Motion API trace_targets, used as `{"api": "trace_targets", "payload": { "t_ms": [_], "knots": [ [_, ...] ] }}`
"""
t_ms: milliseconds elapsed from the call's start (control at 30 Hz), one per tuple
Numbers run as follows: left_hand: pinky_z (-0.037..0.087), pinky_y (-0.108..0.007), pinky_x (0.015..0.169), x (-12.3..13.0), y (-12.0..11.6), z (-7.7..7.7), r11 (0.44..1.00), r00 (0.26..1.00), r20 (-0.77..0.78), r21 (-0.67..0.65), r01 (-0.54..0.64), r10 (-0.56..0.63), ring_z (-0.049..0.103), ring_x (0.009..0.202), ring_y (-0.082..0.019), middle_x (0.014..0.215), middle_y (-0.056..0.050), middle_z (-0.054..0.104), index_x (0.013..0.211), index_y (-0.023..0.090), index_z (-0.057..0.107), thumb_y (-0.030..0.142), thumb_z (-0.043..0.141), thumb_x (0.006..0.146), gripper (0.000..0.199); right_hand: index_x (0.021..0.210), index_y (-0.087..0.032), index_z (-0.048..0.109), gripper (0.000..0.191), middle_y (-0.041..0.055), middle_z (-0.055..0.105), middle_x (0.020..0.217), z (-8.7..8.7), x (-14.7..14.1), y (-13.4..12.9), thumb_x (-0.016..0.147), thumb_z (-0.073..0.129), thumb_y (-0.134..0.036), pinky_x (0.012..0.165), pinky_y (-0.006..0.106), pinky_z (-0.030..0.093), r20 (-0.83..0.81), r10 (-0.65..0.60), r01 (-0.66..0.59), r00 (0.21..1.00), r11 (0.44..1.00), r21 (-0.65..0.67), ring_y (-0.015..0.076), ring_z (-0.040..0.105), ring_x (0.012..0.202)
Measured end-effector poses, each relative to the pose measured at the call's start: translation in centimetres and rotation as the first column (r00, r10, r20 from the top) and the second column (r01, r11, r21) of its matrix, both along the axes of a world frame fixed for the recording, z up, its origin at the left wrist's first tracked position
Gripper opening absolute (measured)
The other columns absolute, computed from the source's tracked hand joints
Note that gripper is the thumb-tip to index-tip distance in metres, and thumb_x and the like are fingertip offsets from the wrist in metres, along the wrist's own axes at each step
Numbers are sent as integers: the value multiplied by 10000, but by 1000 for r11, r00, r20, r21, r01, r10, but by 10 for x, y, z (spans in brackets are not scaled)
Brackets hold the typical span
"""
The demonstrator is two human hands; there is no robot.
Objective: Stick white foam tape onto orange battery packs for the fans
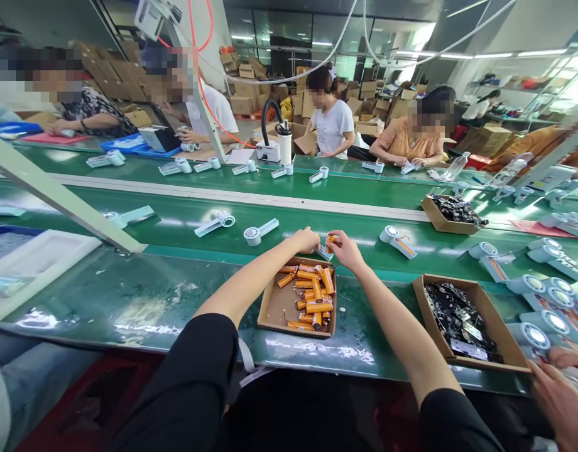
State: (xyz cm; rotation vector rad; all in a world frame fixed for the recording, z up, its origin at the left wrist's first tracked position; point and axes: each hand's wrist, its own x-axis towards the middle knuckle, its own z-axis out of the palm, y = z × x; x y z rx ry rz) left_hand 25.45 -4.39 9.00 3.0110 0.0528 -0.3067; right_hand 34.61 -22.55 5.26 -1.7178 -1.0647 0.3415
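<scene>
My right hand (347,251) pinches an orange cylindrical battery (330,241) just above a white plastic housing (323,253). Closed at the near end of that housing is my left hand (306,240); its fingertips are partly hidden. Below both hands, a shallow cardboard box (266,307) holds a pile of orange batteries (317,307), some with thin wires. On the green belt to the left lie white housings with a round head and an open handle, one housing (253,236) being closest. To the right sits another housing (391,235) with an orange battery in its handle.
A cardboard box (418,295) of small black parts stands right, beside several grouped housings (548,321). A co-worker's hand (560,395) is at the lower right edge. A metal post (72,201) and white foam tray (76,251) stand left. Co-workers sit across the belt.
</scene>
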Motion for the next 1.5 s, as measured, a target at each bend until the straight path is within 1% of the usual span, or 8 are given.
{"api": "trace_targets", "payload": {
  "t_ms": [400, 667, 900, 1033, 1167, 1300, 1433, 1500],
  "knots": [
    [588, -474, 997, 18, -1, 13, 966, 984, -45, -187, -177, 172, 669, 1158, -246, 1311, -107, 665, 1286, 169, 656, 402, 671, 1009, 362, 1329, -225, 641, 377, 63, 822, 1101, -3, -2, -6, 978, 576, -346, 923, 354, 613, 266, -47, 120, 963, 957, -264, 225, 787, 1006],
    [594, -461, 985, 23, -16, 0, 892, 922, 42, -272, -360, 385, 667, 1153, -242, 1326, -110, 653, 1306, 184, 645, 404, 662, 1015, 365, 1436, -337, 643, 427, 98, 798, 1144, 6, -7, 2, 1019, 569, -393, 951, 403, 560, 492, 182, 203, 851, 750, -630, 302, 752, 1075],
    [569, -448, 1023, 9, -33, 21, 847, 888, 130, -387, -365, 442, 672, 1178, -246, 1282, -108, 694, 1280, 178, 665, 352, 680, 1002, 328, 1349, -265, 713, 412, 131, 746, 1268, 19, -11, 20, 1052, 497, -451, 968, 355, 542, 527, 368, 223, 766, 617, -755, 269, 718, 1137],
    [473, -339, 1128, -72, -21, 27, 835, 831, 315, -473, -281, 458, 611, 1329, -215, 1415, -90, 672, 1399, 225, 607, 280, 670, 994, 413, 1323, -207, 733, 404, 158, 739, 1276, 23, -1, 17, 1066, 476, -382, 1039, 337, 496, 543, 437, 183, 718, 634, -752, 262, 668, 1232],
    [531, -361, 1031, -242, -12, 6, 903, 707, 586, -387, -187, 397, 704, 1092, -205, 1123, -56, 783, 1031, 198, 745, 414, 613, 1035, 253, 1360, -171, 715, 449, 190, 728, 1305, 17, 22, 11, 1060, 451, -377, 1013, 408, 516, 594, 363, 230, 718, 681, -695, 314, 674, 1216],
    [575, -426, 999, -392, -28, -28, 953, 793, 529, -193, -235, 302, 690, 1096, -245, 1165, -49, 783, 1069, 217, 749, 471, 637, 1014, 282, 1208, -155, 773, 386, 197, 694, 1367, 28, 14, -21, 978, 585, -401, 1125, 513, 460, 683, 112, 228, 721, 893, -387, 348, 602, 1327],
    [609, -450, 1003, -433, -61, -41, 958, 793, 569, 33, -286, 217, 685, 1157, -254, 1282, -85, 735, 1067, 203, 725, 226, 582, 1030, 150, 1174, -235, 758, 341, 116, 747, 1181, 62, -74, -68, 982, 627, -484, 888, 427, 585, 446, -204, 211, 872, 977, 35, 272, 702, 1070],
    [617, -459, 1014, -427, -80, -31, 958, 746, 648, 85, -273, 155, 687, 1160, -254, 1193, -83, 753, 1042, 192, 717, 145, 612, 996, 123, 1268, -236, 705, 384, 55, 758, 931, 70, -142, -82, 1017, 595, -505, 676, 313, 572, 153, -14, 14, 988, 1000, 0, 190, 695, 761]
  ]
}}
